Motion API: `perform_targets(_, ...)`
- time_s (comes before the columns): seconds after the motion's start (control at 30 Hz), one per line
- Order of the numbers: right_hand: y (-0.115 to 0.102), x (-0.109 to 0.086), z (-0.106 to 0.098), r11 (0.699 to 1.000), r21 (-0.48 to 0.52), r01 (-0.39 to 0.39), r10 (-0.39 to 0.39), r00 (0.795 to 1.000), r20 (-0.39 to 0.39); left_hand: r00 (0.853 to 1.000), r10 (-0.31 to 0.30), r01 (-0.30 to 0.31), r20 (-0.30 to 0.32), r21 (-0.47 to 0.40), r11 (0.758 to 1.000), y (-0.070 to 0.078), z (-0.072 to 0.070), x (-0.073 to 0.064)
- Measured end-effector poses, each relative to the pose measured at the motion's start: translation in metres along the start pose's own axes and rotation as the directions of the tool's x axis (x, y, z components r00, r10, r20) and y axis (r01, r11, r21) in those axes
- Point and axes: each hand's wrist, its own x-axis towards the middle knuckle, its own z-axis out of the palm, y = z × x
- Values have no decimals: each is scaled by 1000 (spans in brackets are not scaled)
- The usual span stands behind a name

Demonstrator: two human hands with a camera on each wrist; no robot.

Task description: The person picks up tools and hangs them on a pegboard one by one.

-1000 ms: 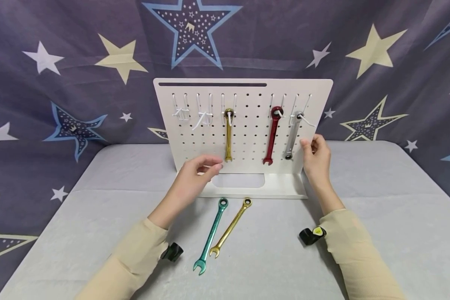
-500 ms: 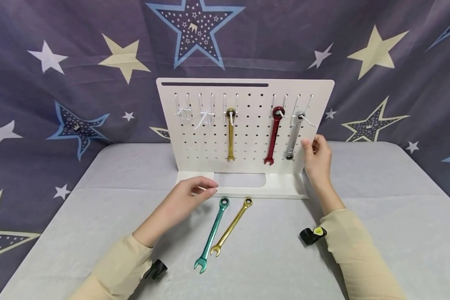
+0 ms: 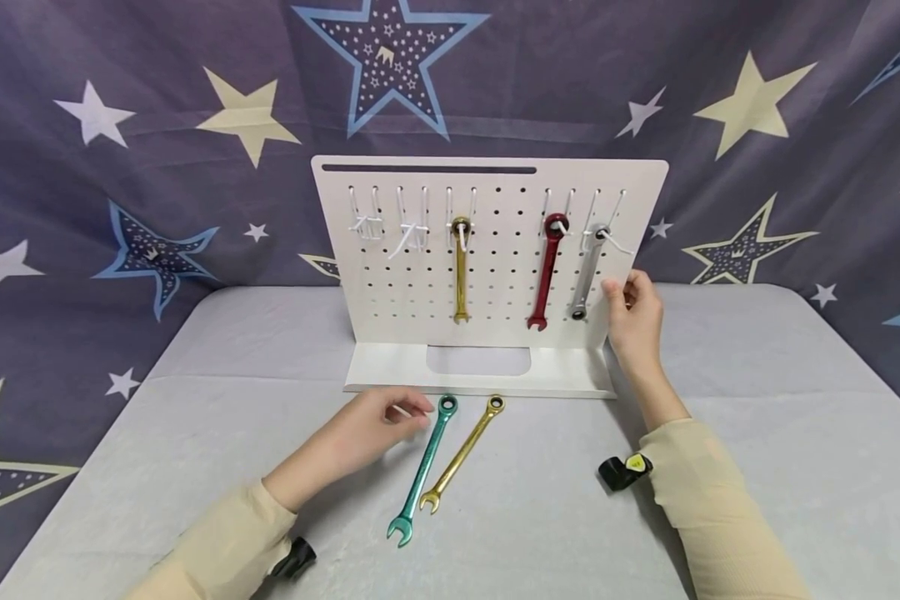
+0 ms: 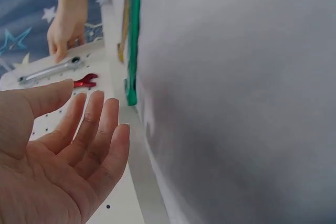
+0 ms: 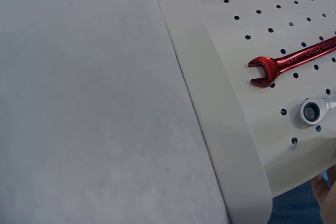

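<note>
Green metallic ratchet wrench (image 3: 423,468), on bench (image 3: 532,500): my left fingers (image 3: 416,400) apart, just left; best pinched mid-shank. White perforated pegboard (image 3: 503,262): my right fingers (image 3: 612,290) pinch its right edge.

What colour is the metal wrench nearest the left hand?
Bluish-green metal wrench, seen best in the head view.

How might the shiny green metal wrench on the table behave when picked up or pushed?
The shiny green metal wrench is probably stiff, looking metallic and straight. Its glossy finish could feel slippery. Lying flat on the light-grey table, it would likely slide rather than roll.
</note>
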Motion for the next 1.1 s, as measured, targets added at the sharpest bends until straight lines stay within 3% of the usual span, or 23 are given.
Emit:
perform_targets(0.2,0,0,1,1000,-5,-3,3,1000,4,1000,2,-4,29,59,998,-2,3,-4)
perform_targets(0.43,0,0,1,1000,-1,-4,4,1000,9,997,-26,21,78,62,998,-2,5,-1)
perform_targets(0.77,1,0,1,1000,-2,3,-3,1000,8,993,-97,85,70,162,983,-6,14,13)
perform_targets(1.1,2,0,1,1000,-6,6,-6,1000,3,989,-135,115,58,266,957,3,18,15)
